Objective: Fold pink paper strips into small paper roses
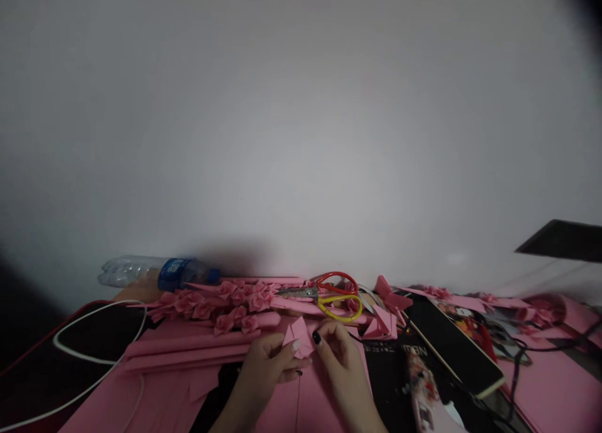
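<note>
Where the wall (pixel 301 138) rises: pale, bare backing is seen behind the whole work area.
Pink sheets (pixel 150 405): spread at the left, on a dark surface; further pink paper (pixel 315 411) is laid beneath the hands.
Bottle (pixel 188 275): clear, blue-labelled, laid on its side near the wall, left of centre.
Black slab (pixel 454 345): phone-like, set aslant at the right, well apart from the hands.
Paper roses (pixel 188 304): heaped between bottle and scissors; pink, apparently finished.
Left hand (pixel 266 361): closed on the folded piece, which is pinched between thumb and fingers from the left and below.
Right hand (pixel 341 358): thumb and fingers brought close together at the piece's right edge; whether paper is gripped between them cannot be told.
Scissors (pixel 310 292): red and yellow handles, rested on the pink paper items beyond the hands; not in use.
Folded piece (pixel 297 334): small, pink, point upward, held above the pink paper, between both hands.
Step at the folded piece: judged to be mid-folding, with a right-hand flap or edge being shaped.
Next move at the right edge: a steady left pinch appears to be called for, with careful alignment and light creasing by the right fingertips; the thin paper could be skewed if pressed early.
</note>
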A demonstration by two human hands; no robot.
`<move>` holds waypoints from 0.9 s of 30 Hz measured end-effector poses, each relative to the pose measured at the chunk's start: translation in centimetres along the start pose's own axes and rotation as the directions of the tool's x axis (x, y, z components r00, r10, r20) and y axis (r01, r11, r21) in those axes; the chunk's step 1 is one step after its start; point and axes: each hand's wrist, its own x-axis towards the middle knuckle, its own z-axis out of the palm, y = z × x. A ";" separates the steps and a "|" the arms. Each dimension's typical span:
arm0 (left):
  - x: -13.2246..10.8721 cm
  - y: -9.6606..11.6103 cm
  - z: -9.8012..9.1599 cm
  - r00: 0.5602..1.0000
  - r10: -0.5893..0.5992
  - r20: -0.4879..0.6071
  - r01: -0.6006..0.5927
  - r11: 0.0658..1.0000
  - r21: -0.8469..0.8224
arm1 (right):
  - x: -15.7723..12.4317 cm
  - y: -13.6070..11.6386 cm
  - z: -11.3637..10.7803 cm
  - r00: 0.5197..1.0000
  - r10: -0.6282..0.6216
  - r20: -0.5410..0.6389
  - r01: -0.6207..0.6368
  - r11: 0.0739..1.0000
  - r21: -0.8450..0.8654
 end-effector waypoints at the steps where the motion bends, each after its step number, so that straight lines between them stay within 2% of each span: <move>1: 0.0 -0.1 0.0 1.000 0.001 0.008 -0.001 1.000 0.004 | 0.0 0.2 0.0 0.999 0.033 0.021 -0.033 0.999 -0.004; 4: 0.0 -0.1 0.1 0.999 0.006 0.044 -0.008 0.999 0.036 | -0.2 0.4 0.2 0.990 0.088 0.114 -0.080 0.994 -0.067; 7: -0.1 -0.1 0.1 0.998 0.008 0.070 -0.013 0.997 0.071 | -0.3 0.2 0.2 0.984 0.085 0.154 -0.063 0.987 -0.146; 27: 0.0 -0.5 0.0 0.995 0.016 0.100 -0.020 0.999 0.040 | -0.4 -0.1 -0.1 0.982 0.077 0.171 -0.045 0.982 -0.183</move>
